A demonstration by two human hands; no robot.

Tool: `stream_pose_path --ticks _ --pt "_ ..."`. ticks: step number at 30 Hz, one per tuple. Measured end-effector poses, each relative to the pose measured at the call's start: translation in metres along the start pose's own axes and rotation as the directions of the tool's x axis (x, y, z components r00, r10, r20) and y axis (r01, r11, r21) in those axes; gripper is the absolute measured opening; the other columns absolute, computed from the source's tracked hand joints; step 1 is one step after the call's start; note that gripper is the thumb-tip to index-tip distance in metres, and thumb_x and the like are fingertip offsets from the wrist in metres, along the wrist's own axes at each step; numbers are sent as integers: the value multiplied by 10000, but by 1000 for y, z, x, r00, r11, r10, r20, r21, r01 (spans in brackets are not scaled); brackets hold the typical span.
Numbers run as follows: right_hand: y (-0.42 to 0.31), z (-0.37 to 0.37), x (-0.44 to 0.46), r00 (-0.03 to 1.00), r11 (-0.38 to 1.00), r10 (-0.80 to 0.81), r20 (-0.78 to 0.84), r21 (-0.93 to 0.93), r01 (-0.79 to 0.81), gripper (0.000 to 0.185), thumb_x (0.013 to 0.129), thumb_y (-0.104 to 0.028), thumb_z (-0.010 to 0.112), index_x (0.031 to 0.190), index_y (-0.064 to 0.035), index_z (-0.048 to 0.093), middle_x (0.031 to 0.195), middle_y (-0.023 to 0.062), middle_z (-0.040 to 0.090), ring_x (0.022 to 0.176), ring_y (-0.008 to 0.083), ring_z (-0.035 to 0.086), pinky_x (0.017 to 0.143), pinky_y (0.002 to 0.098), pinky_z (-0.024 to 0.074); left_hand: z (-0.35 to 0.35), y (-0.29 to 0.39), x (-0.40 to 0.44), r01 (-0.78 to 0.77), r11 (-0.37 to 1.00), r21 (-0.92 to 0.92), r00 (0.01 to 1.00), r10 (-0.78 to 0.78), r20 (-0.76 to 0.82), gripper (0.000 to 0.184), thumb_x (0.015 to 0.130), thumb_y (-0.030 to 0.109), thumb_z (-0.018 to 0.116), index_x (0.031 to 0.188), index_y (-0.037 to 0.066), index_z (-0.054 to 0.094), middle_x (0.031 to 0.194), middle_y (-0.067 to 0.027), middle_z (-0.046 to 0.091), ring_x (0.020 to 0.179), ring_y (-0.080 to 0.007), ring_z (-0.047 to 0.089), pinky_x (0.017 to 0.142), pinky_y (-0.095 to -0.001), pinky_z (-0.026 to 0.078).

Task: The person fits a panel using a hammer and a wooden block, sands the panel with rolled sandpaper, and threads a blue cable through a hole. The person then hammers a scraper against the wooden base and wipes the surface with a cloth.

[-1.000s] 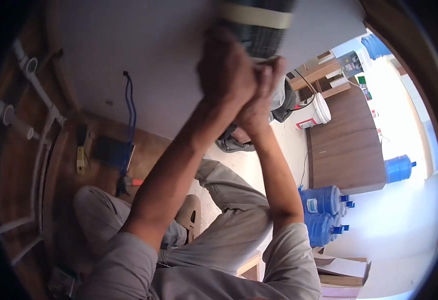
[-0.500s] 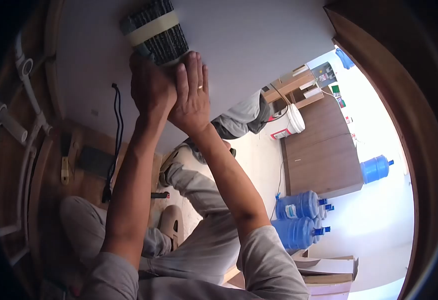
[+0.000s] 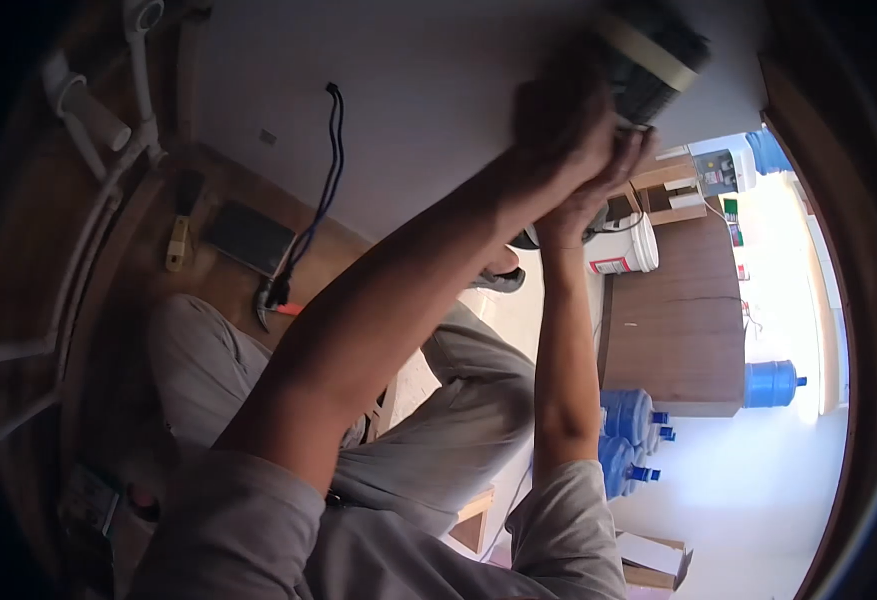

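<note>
A dark ribbed block [image 3: 644,85] with a cream band around it is up against the pale panel [image 3: 409,70]; its exact kind I cannot make out. My left hand [image 3: 569,115], dark and blurred, is closed at the block's lower left side. Just below, my right hand [image 3: 594,190] presses close to the left hand, its bent fingers bunched at the block's near edge. My left forearm crosses in front of part of the right hand. A dark blue cable [image 3: 337,150] hangs from the panel, left of both arms.
On the wooden surface at left are a yellow-handled tool [image 3: 177,242], a dark flat plate [image 3: 249,238] and a hammer [image 3: 265,303]. White pipes [image 3: 99,120] run along the far left. At right stand a white bucket [image 3: 631,245], a brown cabinet [image 3: 674,320] and blue water bottles [image 3: 627,415].
Both hands and the banded block have moved right across the panel. The view has shifted too, so the cable and tools now sit higher and farther right.
</note>
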State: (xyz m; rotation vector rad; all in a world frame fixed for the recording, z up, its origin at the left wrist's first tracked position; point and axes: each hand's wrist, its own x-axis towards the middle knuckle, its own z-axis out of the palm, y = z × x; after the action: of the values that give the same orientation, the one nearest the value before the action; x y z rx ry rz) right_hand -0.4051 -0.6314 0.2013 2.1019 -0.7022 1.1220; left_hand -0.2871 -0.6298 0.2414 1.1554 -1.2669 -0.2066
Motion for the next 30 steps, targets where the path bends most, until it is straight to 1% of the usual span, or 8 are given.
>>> stream_pose_path --ticks 7,10,11,12,13,21,24,30 --pt "1 29 32 994 993 -109 -11 33 109 812 864 -284 654 1504 2 244 1517 348 258 1410 555 237 1164 590 235 6 -44 26 -22 1000 -10 978 23 206 483 805 379 719 1058 -19 613 1006 -196 660 935 -343 679 803 -442 559" --pt "9 13 20 995 980 8 103 198 -29 841 858 -316 674 1499 15 244 1537 330 229 1446 501 203 1180 560 215 -24 17 24 58 896 -441 984 -126 -128 702 858 315 727 1367 -2 363 1181 -237 565 973 -309 657 775 -454 595" --pt "5 11 11 991 973 30 131 221 -59 842 853 -310 685 1495 16 250 1534 323 238 1444 494 210 1178 555 220 -19 -1 20 -268 885 -380 957 202 -206 631 741 323 731 1162 -78 485 1075 -228 571 970 -384 613 901 -500 506" --pt "2 11 0 987 968 48 154 236 -84 844 849 -305 696 1492 18 255 1531 316 246 1442 486 217 1176 551 226 43 7 14 -350 855 -383 746 7 -666 589 723 272 711 1145 -91 519 1056 -249 564 1010 -400 578 962 -498 451" --pt "-2 11 -11 986 967 54 161 239 -92 845 844 -299 707 1488 19 261 1529 309 254 1441 479 223 1175 546 231 7 0 23 -172 969 -176 975 142 -170 632 684 246 728 1167 -105 524 1054 -269 559 1053 -403 559 969 -492 432" --pt "-66 -62 -82 833 988 -70 549 154 -19 840 765 -251 838 1422 12 387 1309 254 529 1211 429 510 993 489 432 -64 -85 -146 245 967 -73 945 -222 240 696 609 259 820 1106 -84 473 991 -223 551 943 -368 590 738 -452 508" --pt "-94 -67 -73 485 919 -61 872 239 -315 577 789 -163 811 1299 -25 577 1046 182 687 934 350 668 794 424 537 -71 -117 -202 345 933 108 757 -344 555 766 614 310 838 1145 -95 463 1043 -229 558 991 -370 596 789 -443 519" --pt "-90 -62 -75 406 804 23 913 224 -550 328 844 73 666 1160 -12 666 1098 136 711 928 227 694 847 345 534 34 -282 -310 491 853 174 800 -521 298 739 614 333 782 1210 -25 532 1178 -217 547 1120 -359 549 945 -467 468"
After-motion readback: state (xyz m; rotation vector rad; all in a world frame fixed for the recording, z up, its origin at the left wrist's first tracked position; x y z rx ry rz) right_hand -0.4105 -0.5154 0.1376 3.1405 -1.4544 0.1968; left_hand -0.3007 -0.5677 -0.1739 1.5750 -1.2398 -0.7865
